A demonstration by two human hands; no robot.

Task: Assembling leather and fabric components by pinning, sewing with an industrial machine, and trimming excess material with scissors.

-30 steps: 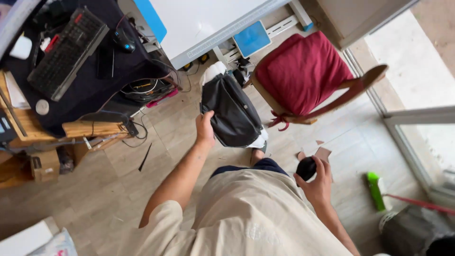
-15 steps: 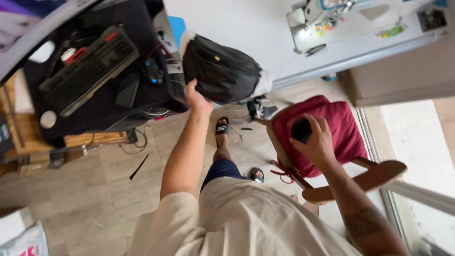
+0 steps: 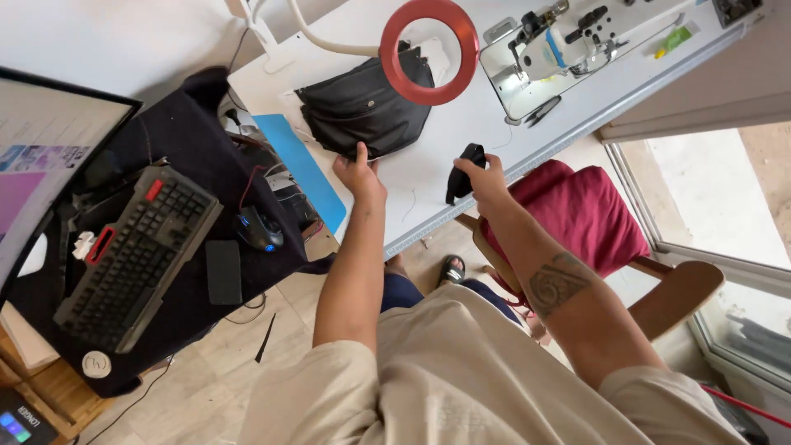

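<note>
A black bag (image 3: 362,107) lies on the white worktable (image 3: 461,124), partly behind a red ring lamp (image 3: 428,49). My left hand (image 3: 360,173) grips the bag's near edge. My right hand (image 3: 488,180) is over the table's front edge, closed on a small black object (image 3: 464,169) that hangs down from my fingers. The two hands are about a hand's width apart.
A sewing machine (image 3: 552,45) and scissors (image 3: 540,111) sit further right on the table. A blue mat (image 3: 301,169) lies at its left end. A wooden chair with a red cushion (image 3: 585,214) stands under my right arm. A dark desk at left holds a keyboard (image 3: 132,255), mouse (image 3: 259,231) and monitor (image 3: 41,140).
My left hand has carried the black bag from down near the floor up onto the white table. My right hand has moved from over the red chair to the table edge, still holding the black object.
</note>
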